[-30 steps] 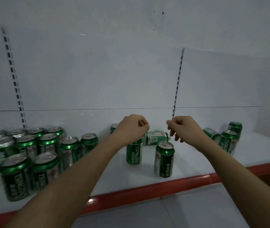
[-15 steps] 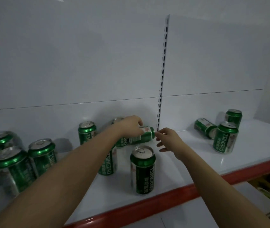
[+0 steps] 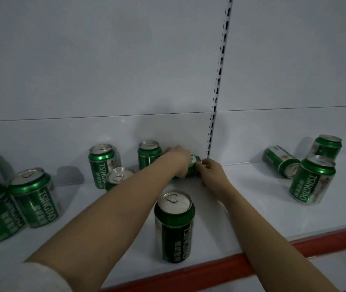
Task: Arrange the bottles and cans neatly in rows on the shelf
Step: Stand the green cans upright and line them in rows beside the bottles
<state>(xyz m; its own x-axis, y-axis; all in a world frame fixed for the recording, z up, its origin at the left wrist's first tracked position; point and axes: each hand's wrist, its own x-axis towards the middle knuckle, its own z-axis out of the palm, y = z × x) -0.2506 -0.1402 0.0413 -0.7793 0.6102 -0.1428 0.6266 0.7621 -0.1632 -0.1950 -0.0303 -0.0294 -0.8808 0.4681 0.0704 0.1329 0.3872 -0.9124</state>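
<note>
At the back of the white shelf (image 3: 252,199), near the slotted upright (image 3: 216,102), a green can lying on its side (image 3: 193,167) is held by both hands. Left hand (image 3: 179,162) curls over its body; right hand (image 3: 212,175) pinches its end rim with the fingertips. One can stands upright at the front (image 3: 175,224) (just behind the red edge). Two upright cans (image 3: 102,163) stand at the back wall, a further can (image 3: 116,178) partly hidden behind the left forearm. Right group: two upright, one toppled can (image 3: 280,161).
</note>
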